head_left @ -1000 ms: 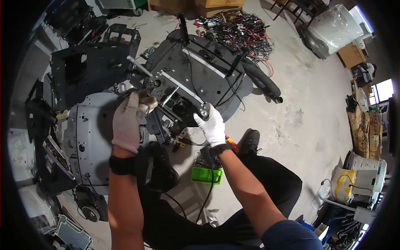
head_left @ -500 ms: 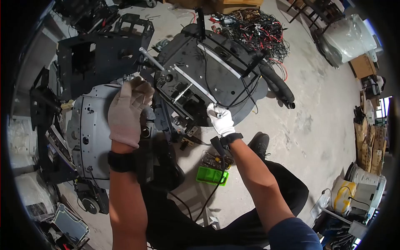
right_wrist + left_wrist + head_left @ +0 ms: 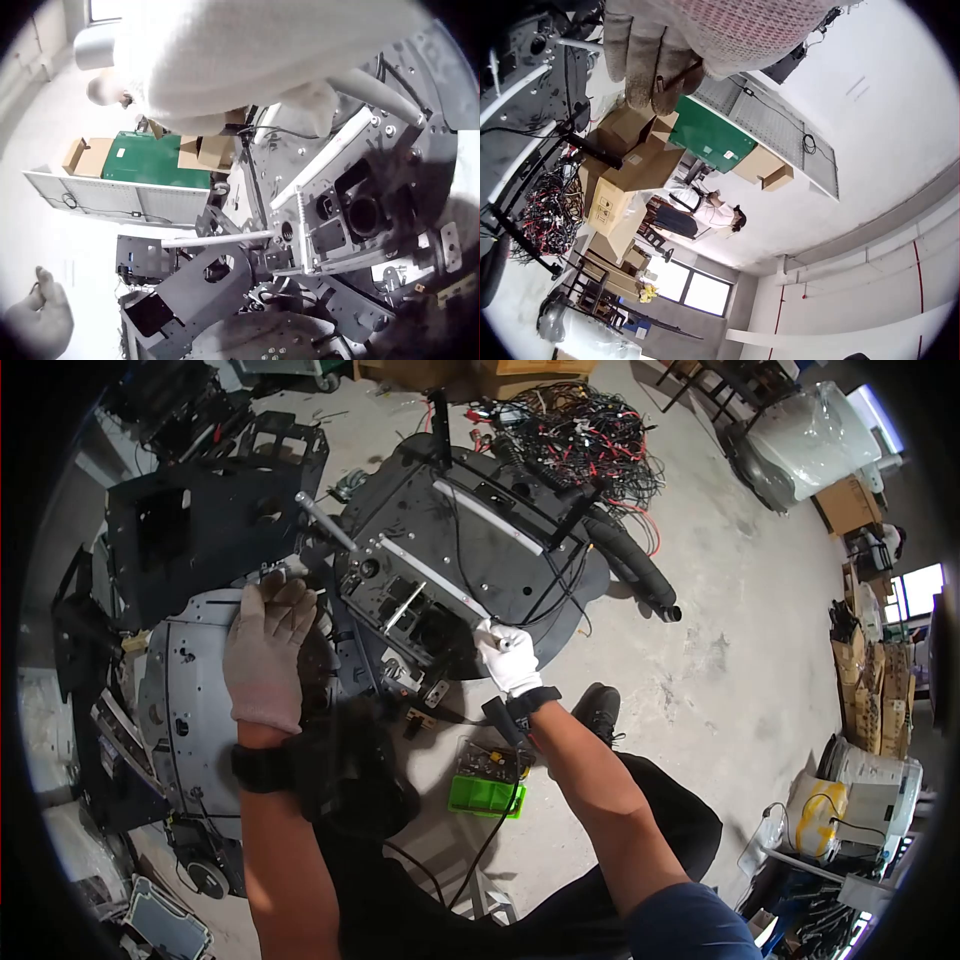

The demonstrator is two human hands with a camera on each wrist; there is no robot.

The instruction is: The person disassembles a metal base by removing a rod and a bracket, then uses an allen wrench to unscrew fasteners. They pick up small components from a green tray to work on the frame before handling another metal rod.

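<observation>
My gloved right hand [image 3: 510, 658] is wrapped round an upright grey tube [image 3: 505, 645] at the near corner of a black base plate [image 3: 480, 585]. In the right wrist view the tube's end [image 3: 96, 48] sticks out past the glove, and its lower part [image 3: 382, 96] meets the plate. The gloved left hand [image 3: 266, 660] is raised above a grey curved panel [image 3: 205, 690], fingers bent. Seen from the left wrist, a small thin piece like a bolt [image 3: 660, 82] is pinched at its fingertips, mostly hidden by the glove. A similar grey tube [image 3: 325, 520] stands at the plate's far-left corner.
A green parts box [image 3: 485, 797] with small hardware lies on the floor between the feet. Behind the plate is a tangle of wires [image 3: 585, 435], with a black corrugated hose [image 3: 640, 575] to its right. A black metal frame [image 3: 215, 515] stands at left.
My left hand has moved left and down, away from the plate, and its fingers have spread somewhat. The right hand has gone from the tube's top to a fuller grip round it.
</observation>
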